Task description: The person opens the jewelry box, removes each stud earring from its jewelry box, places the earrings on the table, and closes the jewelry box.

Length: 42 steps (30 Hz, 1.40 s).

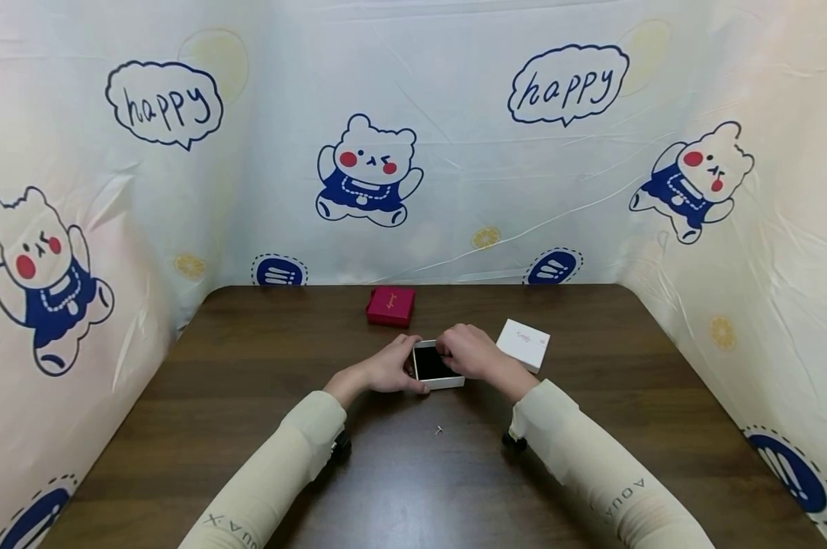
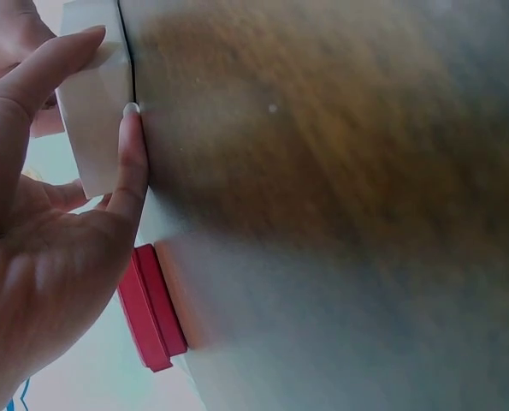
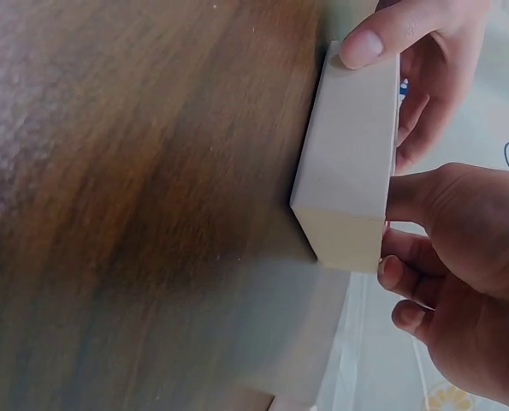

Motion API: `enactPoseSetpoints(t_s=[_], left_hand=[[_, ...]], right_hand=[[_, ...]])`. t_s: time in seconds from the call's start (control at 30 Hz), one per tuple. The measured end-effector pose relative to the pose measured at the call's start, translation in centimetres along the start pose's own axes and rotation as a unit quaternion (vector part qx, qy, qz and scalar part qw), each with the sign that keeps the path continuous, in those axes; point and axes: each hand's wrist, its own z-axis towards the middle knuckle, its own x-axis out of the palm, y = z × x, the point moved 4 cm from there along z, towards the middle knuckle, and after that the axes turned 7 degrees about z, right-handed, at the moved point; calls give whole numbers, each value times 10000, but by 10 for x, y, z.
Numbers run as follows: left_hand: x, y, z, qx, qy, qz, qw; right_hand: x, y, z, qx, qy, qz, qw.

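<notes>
A white box bottom (image 1: 443,383), lidless, lies on the table with a black insert (image 1: 430,364) inside. My left hand (image 1: 388,366) grips its left side, the thumb pressed on the front wall (image 2: 100,128). Over the box's right part, my right hand (image 1: 469,352) has its fingers bent down at the black insert. In the right wrist view, fingertips of the right hand (image 3: 481,257) dip behind the box wall; whatever they pinch or press is hidden, so I cannot tell. A tiny silvery piece (image 1: 438,430) lies on the table in front of the box.
A white lid (image 1: 524,345) with small red lettering lies right of the box, partly behind the right forearm. A red box (image 1: 391,306) with gold lettering stands near the back edge of the brown wooden table (image 1: 262,335). A printed curtain (image 1: 454,191) hangs around the table.
</notes>
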Motion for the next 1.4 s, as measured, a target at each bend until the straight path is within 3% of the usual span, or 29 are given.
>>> enactPoseSetpoints(t_s=[0.17, 0.77, 1.17, 1.4], left_hand=[[0, 2, 1, 2, 19, -24, 10000], [-1, 0, -1, -35, 35, -7, 10000], [0, 0, -1, -28, 39, 0, 10000], [0, 1, -1, -17, 33, -65, 10000]], right_hand=[[0, 2, 1, -111, -16, -121, 9999], [-4, 4, 1, 156, 118, -19, 9998], [-2, -3, 0, 432, 179, 454, 9979], [0, -6, -1, 378, 68, 623, 9973]])
